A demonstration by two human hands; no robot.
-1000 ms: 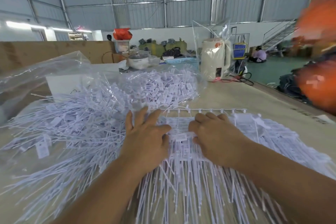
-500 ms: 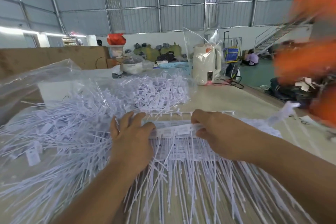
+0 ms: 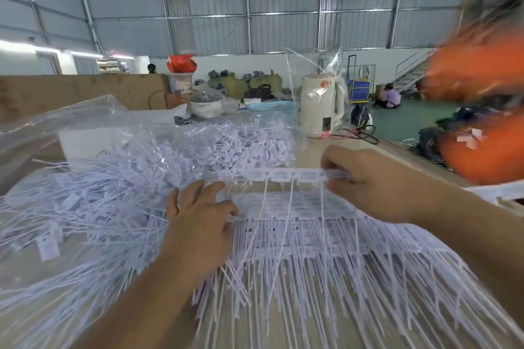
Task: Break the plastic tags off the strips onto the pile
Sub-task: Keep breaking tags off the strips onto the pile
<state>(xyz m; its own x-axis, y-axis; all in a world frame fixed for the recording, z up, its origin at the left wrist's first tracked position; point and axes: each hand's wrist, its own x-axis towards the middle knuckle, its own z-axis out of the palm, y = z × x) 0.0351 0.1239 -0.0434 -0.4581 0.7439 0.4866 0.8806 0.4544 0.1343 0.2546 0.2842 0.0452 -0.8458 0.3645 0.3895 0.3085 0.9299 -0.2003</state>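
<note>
A row of pale lilac-white plastic tags joined edge to edge in a flat strip [image 3: 295, 176] is lifted clear of the rest, level and crosswise, a few thin stems hanging down from it. Below lies a layered stack of matching tag strips [image 3: 297, 224], flat on the table, their long thin stems fanned toward the viewer. To the left and behind spreads a loose pile of separated white tags [image 3: 107, 201], stems pointing every way, part of it lying under clear plastic film
</note>
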